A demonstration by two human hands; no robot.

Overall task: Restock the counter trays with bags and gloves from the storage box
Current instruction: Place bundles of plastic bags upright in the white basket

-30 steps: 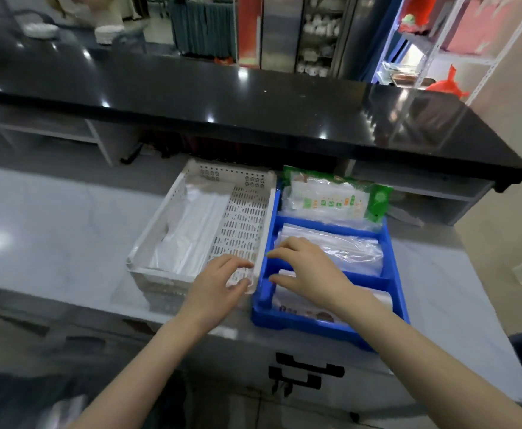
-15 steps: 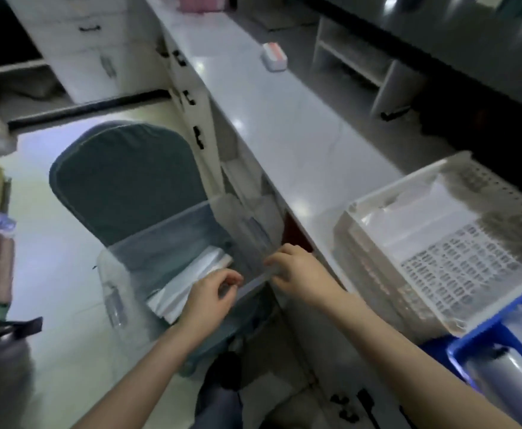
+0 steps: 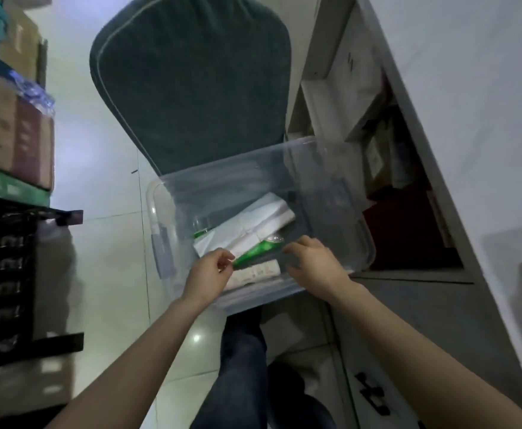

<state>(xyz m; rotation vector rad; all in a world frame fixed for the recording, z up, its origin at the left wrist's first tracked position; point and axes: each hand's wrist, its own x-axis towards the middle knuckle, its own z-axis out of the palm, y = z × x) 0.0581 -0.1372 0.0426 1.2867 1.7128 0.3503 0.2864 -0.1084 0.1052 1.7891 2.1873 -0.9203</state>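
Observation:
A clear plastic storage box point(image 3: 340, 193) stands on a chair seat below the counter. Inside lie white packs of bags point(image 3: 253, 227) and a green-edged packet point(image 3: 261, 250). My left hand point(image 3: 210, 275) pinches the packet's near left end. At the packet's right end my right hand point(image 3: 313, 263) has its fingers curled over it. The packet is raised a little above a white pack point(image 3: 255, 274) under it. The counter trays are out of view.
A dark green chair back point(image 3: 191, 85) rises behind the box. The grey counter top point(image 3: 476, 88) runs along the right, with an open cabinet bay point(image 3: 405, 218) under it. Stacked cartons point(image 3: 12, 131) and a black crate point(image 3: 12, 274) stand at the left. My legs are below the box.
My view swung from the counter trays down and left to the storage box. Both hands left the trays, reached into the box, and now grip the green-edged packet.

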